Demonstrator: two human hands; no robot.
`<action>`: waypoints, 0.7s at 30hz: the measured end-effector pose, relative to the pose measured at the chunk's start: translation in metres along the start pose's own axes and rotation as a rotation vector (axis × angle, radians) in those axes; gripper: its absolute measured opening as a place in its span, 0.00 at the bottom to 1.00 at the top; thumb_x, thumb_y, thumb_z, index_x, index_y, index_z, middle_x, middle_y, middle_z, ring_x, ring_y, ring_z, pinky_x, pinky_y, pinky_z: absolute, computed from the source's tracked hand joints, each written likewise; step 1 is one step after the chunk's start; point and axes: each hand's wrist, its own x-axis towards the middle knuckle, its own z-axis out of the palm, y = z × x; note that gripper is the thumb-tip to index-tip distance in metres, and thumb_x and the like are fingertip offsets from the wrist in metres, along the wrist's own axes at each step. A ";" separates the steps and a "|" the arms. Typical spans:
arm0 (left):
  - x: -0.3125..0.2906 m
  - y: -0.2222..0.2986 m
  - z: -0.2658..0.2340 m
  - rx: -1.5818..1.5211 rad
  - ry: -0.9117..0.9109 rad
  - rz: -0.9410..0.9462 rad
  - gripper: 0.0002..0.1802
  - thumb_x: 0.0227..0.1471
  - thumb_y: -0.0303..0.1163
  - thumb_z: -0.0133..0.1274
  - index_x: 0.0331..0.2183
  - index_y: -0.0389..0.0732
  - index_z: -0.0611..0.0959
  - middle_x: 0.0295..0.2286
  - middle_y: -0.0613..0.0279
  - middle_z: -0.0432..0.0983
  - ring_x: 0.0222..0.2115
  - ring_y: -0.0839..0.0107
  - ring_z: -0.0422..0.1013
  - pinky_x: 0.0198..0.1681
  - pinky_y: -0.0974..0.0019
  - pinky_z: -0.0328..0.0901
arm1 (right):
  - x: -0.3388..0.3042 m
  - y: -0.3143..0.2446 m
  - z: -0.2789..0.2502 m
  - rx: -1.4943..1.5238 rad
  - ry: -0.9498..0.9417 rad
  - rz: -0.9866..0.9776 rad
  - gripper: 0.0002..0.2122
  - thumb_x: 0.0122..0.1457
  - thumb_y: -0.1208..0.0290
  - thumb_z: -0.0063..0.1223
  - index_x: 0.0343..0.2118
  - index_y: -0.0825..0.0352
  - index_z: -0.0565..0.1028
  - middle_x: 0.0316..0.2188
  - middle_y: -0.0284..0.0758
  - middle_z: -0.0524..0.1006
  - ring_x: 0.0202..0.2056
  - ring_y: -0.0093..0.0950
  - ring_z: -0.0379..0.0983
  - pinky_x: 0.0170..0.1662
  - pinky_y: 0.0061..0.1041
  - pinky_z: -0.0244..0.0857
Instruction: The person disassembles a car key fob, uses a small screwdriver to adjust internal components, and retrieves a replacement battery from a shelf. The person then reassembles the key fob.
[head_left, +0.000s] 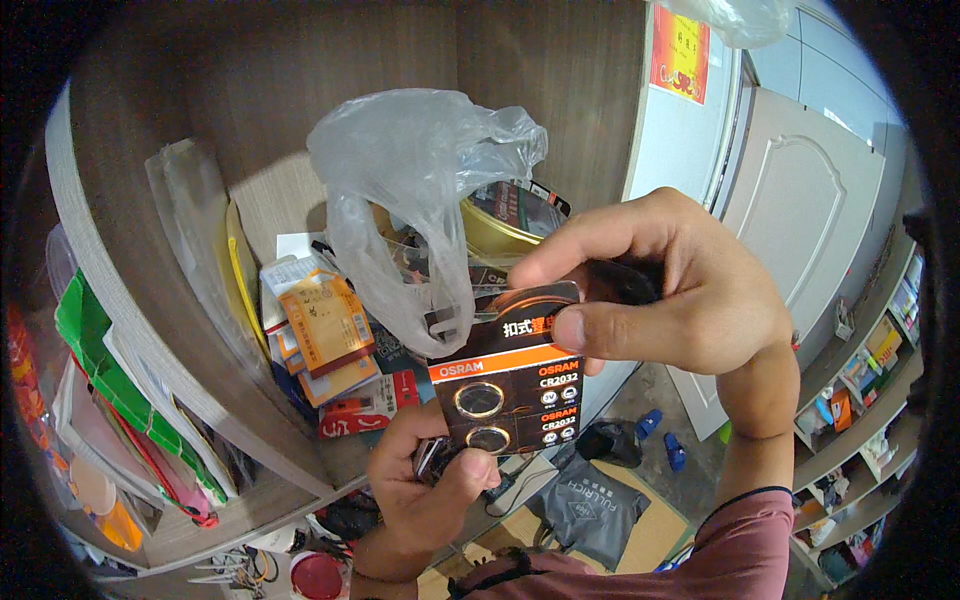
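Observation:
A black and orange blister card of button cell batteries is held upright before the shelf, with round silver cells showing through its windows. My right hand pinches its upper right edge between thumb and fingers. Below its left side, my left hand is closed on a small dark object with a shiny edge, its kind mostly hidden by the fingers. The left thumb overlaps the card's lower edge. Just behind the card, a crumpled translucent plastic bag hangs over a round golden tin with packages in it.
Orange and white small boxes lie left of the bag on the wooden shelf. Upright folders fill the left compartment. Below are a grey bag, blue slippers and a red round lid. A white door stands at right.

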 end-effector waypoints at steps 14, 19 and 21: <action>-0.003 -0.001 0.006 0.008 0.096 -0.075 0.12 0.52 0.27 0.57 0.35 0.33 0.72 0.25 0.58 0.75 0.22 0.77 0.71 0.26 0.71 0.68 | -0.002 0.007 -0.001 0.039 -0.016 -0.017 0.11 0.53 0.80 0.59 0.41 0.71 0.78 0.29 0.32 0.79 0.29 0.16 0.72 0.31 0.17 0.67; 0.001 -0.012 -0.007 -0.027 0.094 0.021 0.06 0.58 0.27 0.48 0.34 0.34 0.71 0.24 0.56 0.73 0.19 0.75 0.67 0.22 0.72 0.64 | -0.009 0.016 -0.001 -0.408 0.073 -0.103 0.11 0.51 0.80 0.54 0.39 0.70 0.78 0.27 0.34 0.79 0.25 0.17 0.72 0.27 0.21 0.65; 0.002 -0.013 -0.009 -0.054 0.259 -0.018 0.06 0.59 0.28 0.46 0.33 0.35 0.71 0.20 0.60 0.67 0.15 0.76 0.62 0.16 0.73 0.58 | -0.020 0.014 0.001 -0.568 -0.119 -0.092 0.12 0.49 0.80 0.54 0.38 0.69 0.78 0.27 0.40 0.79 0.25 0.30 0.76 0.28 0.27 0.68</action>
